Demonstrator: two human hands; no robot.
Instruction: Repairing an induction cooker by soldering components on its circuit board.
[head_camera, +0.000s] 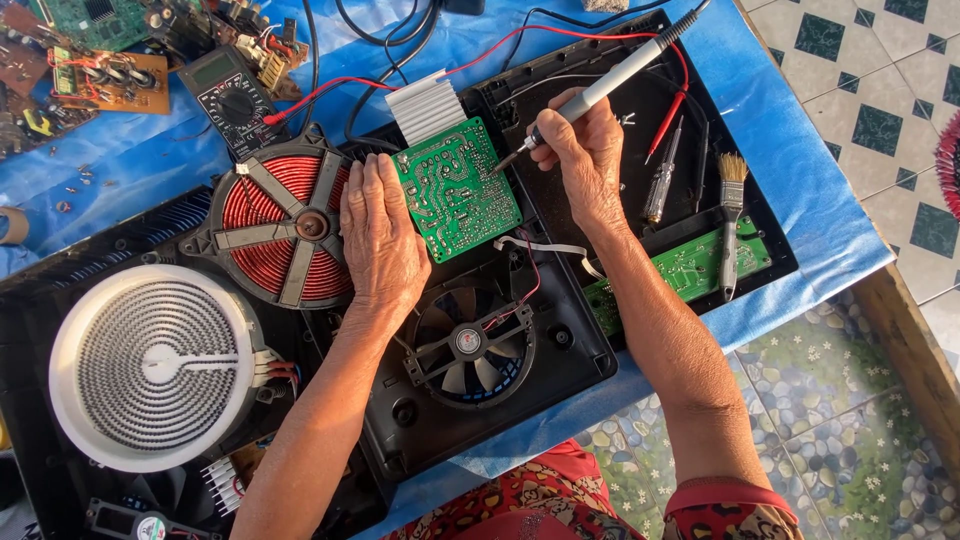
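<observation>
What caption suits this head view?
Left hand steadies a green circuit board while the right hand touches a soldering iron to it.

Repair bench: multimeter (232, 98), circuit boards (108, 72)

Green circuit board (456, 188), red copper coil (283, 226), white ribbed heater disc (155, 366), blue table cover (820, 190), black fan (470, 343)

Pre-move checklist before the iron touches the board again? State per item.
1. Left hand steadying green board: ok.
2. Right hand gripping soldering iron like a pen: ok.
3. Iron tip at board's right edge, contact: cannot tell.
4. Red lead clear of tip: ok.
5. Fingers away from tip: ok.
6. Iron hot: cannot tell.
</observation>
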